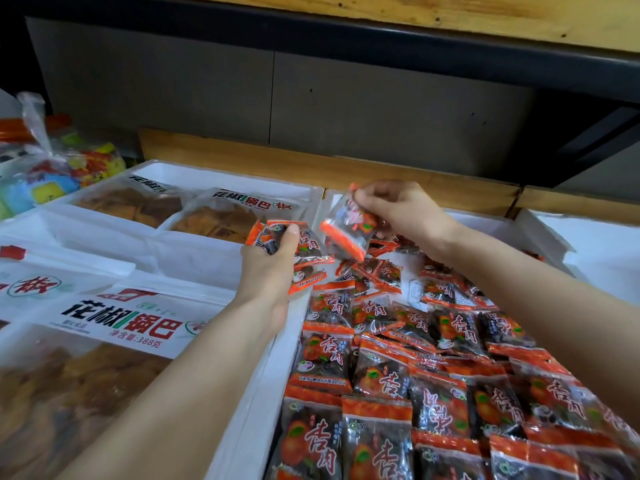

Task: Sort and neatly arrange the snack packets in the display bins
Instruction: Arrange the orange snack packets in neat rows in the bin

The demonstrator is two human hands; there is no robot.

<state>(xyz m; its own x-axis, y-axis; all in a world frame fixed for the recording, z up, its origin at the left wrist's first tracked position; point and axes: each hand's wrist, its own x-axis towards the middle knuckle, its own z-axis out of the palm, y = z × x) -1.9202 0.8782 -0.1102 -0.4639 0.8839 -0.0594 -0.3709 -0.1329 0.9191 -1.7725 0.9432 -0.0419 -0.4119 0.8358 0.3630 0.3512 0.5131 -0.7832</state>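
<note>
The left grip [268, 271] clutches 杏肉 packets [308, 252], right grip [398, 209] pinches another packet [348, 233]; bags [121, 323] read 花椒锅巴.

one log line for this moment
left hand: holds packet stack | right hand: pinches single packet | bin: near rows neat, far end jumbled

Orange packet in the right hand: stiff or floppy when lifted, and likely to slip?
Probably floppy: the orange packet hangs tilted from the right hand, pinched at its top. Likely slippery, since its film looks glossy. Probably light: the left hand holds several such packets at once.
</note>
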